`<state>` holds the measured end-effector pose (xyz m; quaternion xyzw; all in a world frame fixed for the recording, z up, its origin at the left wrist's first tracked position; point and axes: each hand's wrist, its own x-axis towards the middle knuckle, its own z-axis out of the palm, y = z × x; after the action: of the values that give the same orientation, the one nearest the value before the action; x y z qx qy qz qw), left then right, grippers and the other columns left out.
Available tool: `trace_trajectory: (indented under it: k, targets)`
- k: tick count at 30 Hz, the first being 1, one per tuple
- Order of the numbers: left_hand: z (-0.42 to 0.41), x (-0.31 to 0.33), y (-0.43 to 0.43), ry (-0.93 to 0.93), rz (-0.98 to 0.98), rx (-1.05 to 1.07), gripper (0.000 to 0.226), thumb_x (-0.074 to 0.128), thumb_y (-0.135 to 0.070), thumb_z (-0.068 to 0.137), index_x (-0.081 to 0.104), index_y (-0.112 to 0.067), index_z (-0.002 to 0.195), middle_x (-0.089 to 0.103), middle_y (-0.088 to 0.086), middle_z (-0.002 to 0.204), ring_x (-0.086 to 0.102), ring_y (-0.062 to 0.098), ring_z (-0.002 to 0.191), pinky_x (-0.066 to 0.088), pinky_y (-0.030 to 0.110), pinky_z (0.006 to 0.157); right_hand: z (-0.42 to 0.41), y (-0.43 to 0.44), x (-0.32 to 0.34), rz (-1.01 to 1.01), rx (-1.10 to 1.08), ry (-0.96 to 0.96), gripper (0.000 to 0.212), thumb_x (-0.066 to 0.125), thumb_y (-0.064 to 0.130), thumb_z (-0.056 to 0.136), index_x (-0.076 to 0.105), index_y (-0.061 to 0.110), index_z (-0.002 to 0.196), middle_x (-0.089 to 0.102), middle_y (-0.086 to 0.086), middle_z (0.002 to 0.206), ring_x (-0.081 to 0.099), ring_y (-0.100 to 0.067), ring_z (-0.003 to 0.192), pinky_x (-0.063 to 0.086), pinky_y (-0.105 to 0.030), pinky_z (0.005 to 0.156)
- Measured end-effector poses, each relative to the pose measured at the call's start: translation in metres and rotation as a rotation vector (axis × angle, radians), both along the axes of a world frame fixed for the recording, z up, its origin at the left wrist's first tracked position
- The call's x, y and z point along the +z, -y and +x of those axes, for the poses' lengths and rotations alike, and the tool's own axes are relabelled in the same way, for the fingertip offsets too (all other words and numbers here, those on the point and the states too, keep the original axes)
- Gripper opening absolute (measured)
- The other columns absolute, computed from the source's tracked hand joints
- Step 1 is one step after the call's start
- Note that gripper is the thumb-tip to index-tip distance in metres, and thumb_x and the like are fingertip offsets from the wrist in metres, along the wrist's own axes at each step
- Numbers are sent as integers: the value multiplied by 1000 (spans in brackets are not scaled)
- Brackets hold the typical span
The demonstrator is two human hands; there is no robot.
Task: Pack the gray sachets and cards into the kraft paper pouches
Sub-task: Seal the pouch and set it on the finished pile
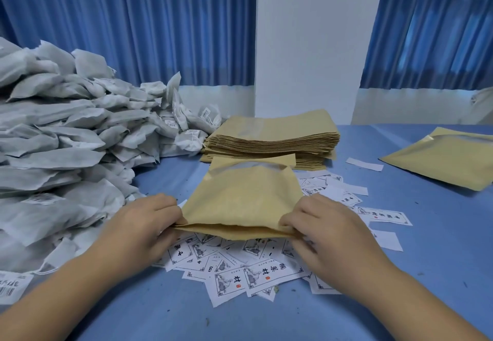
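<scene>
The kraft paper pouch (245, 199) is pinched at its near edge by left hand (144, 223) and right hand (325, 231); gray sachets (66, 137) are heaped at nine o'clock, nearer the left.

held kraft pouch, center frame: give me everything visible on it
The kraft pouch is a flat tan paper rectangle, matte and lightly creased, with a translucent window strip across its far end and a back layer showing past it. The left hand and right hand pinch its near corners, where two layers are slightly parted; I cannot tell whether that is the mouth or a bottom fold. Its near edge is raised over the scattered printed cards, and its far end points toward the pouch stack.
</scene>
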<state>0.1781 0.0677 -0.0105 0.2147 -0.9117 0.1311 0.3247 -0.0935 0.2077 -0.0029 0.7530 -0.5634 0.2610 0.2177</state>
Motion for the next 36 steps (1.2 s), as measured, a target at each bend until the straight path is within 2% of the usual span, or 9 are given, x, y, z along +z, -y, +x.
trace_trajectory:
  k: [5,7,10,15,21,26,28,32,36]
  targets:
    - [-20,5,-14,163,-90,75,20,44,-27,69,60,-14,68,54,-1,67,55,26,58,42,32,47,8,6,-5,-62,2,-49,13,75,0,57,66,9,60,55,-1,61,53,-24,54,44,-30,41]
    - [-33,7,-22,174,-118,71,9,61,-26,65,61,-17,68,55,-3,66,56,24,57,38,30,47,7,7,-6,-68,-21,-50,22,79,-5,50,65,8,60,55,-2,61,52,-24,54,43,-31,40]
    - [-47,8,-27,143,-102,74,31,87,-11,48,59,-14,61,53,-1,59,53,24,50,35,28,40,5,5,-7,-72,-49,-38,22,82,-2,54,63,8,60,53,-2,61,51,-25,53,43,-30,42]
    - [-48,2,-29,105,-79,70,33,89,-13,52,57,-13,60,52,-2,59,54,23,48,34,26,35,8,6,-10,-73,-60,-95,16,81,16,62,66,17,65,55,3,64,53,-21,58,43,-26,51]
    - [-56,1,-35,94,-71,54,28,87,-18,57,61,-16,69,55,-3,65,55,21,53,38,27,38,11,11,-12,-157,-76,-129,27,83,2,47,63,15,57,51,3,58,48,-22,51,34,-24,48]
    - [-65,6,-35,71,-83,43,28,84,-13,61,57,-14,62,52,-4,60,54,21,50,32,26,33,12,10,-13,-158,-106,-115,19,82,9,60,64,15,64,54,2,62,51,-23,55,43,-30,48]
    - [-67,6,-37,81,-78,70,28,84,-15,60,56,-15,64,52,-4,61,54,20,50,31,26,34,12,10,-13,-184,-84,-134,13,77,11,65,66,17,64,55,3,62,51,-23,55,42,-29,48]
    - [-76,8,-43,83,-73,116,27,82,-19,54,58,-18,66,53,-5,63,54,18,52,26,26,38,15,12,-10,-237,-75,-170,16,76,8,61,63,17,59,52,3,58,47,-21,52,38,-28,48]
    - [-89,10,-46,64,-119,64,35,88,-24,56,55,-16,58,50,-4,57,51,20,47,17,21,43,14,9,-11,-236,-75,-147,14,70,8,65,60,16,59,50,2,59,46,-22,52,36,-28,49]
